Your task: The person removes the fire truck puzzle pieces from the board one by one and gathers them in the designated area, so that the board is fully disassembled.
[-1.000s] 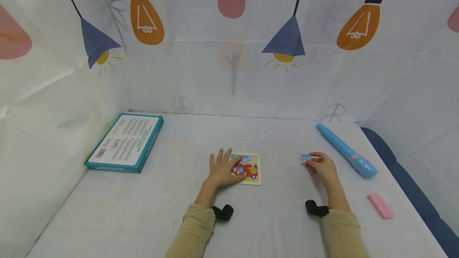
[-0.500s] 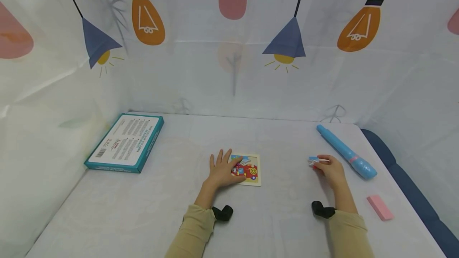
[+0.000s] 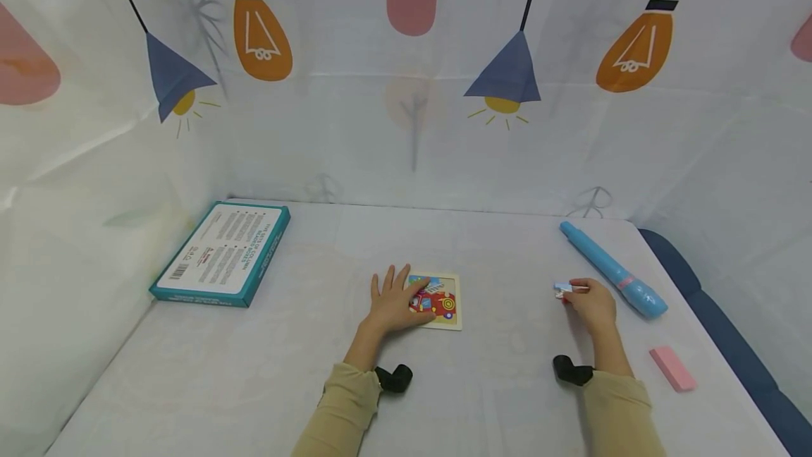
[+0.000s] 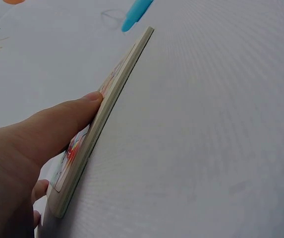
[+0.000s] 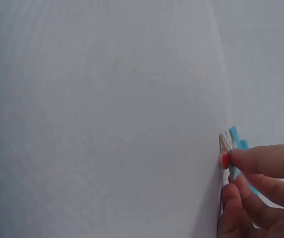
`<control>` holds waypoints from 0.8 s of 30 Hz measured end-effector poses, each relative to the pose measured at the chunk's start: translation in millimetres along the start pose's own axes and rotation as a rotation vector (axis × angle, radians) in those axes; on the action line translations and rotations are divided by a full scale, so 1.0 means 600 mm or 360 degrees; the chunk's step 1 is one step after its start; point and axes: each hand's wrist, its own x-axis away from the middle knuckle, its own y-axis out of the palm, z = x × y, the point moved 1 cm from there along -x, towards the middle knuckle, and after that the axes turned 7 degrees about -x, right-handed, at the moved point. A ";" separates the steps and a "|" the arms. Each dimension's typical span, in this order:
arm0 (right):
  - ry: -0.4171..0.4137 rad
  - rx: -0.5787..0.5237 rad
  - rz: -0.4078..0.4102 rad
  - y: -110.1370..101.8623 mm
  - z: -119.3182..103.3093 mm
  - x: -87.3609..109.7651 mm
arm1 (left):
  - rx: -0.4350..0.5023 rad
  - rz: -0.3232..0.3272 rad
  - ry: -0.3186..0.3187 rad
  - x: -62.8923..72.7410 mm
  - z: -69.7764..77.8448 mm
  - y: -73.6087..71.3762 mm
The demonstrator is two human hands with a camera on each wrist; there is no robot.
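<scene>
In the head view, my left hand [image 3: 390,307] lies with spread fingers over the left part of a small wooden jigsaw puzzle [image 3: 449,302], which shows a red vehicle in a pale frame. Its thumb presses on the near side of the puzzle board [image 4: 98,121] in the left wrist view. Off to the right, my right hand [image 3: 594,307] pinches a small puzzle piece [image 3: 561,289] between thumb and fingers. Blue, white and red show on that piece [image 5: 225,159] in the right wrist view, where it is seen nearly edge-on, close to the tabletop.
A teal-edged flat box [image 3: 218,249] lies at the back left of the white table [image 3: 317,386]. Right of my right hand lie a light blue tube-like object [image 3: 609,264] and a pink block [image 3: 673,367]. A dark blue seat [image 3: 717,323] stands beyond the table's right edge.
My right hand has moved to the right with the puzzle piece, and the piece has tilted and shows less of its face. My left hand has stayed on the puzzle.
</scene>
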 end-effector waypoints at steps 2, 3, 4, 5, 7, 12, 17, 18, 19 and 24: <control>-0.0026 0.0117 0.0043 0.002 -0.002 0.000 | -0.0035 -0.0005 -0.0008 -0.001 0.000 0.001; -0.0043 0.0169 0.0059 0.002 -0.003 0.000 | -0.0053 -0.0010 -0.0012 -0.001 0.001 0.001; -0.0060 0.0209 0.0072 0.003 -0.004 0.000 | -0.0066 -0.0012 -0.0015 -0.002 0.001 0.002; -0.0080 0.0237 0.0081 0.004 -0.005 0.000 | -0.0066 -0.0008 -0.0015 -0.001 0.002 0.001; -0.0121 0.0269 0.0096 0.005 -0.008 0.000 | -0.0077 -0.0008 -0.0018 -0.001 0.002 0.001; -0.0192 0.0187 0.0140 0.016 -0.020 0.009 | -0.0065 -0.0007 -0.0018 0.003 0.001 -0.002; -0.0237 0.0053 0.0153 0.036 -0.047 0.018 | -0.0028 0.0025 -0.0043 0.003 -0.001 -0.003; -0.0240 0.0036 0.0152 0.040 -0.052 0.019 | -0.0021 0.0033 -0.0047 0.002 -0.002 -0.002; -0.0245 0.0016 0.0150 0.044 -0.056 0.021 | -0.0021 0.0039 -0.0049 0.001 -0.002 0.000; -0.0251 -0.0056 0.0127 0.064 -0.070 0.025 | -0.0006 0.0044 -0.0036 -0.003 -0.004 0.006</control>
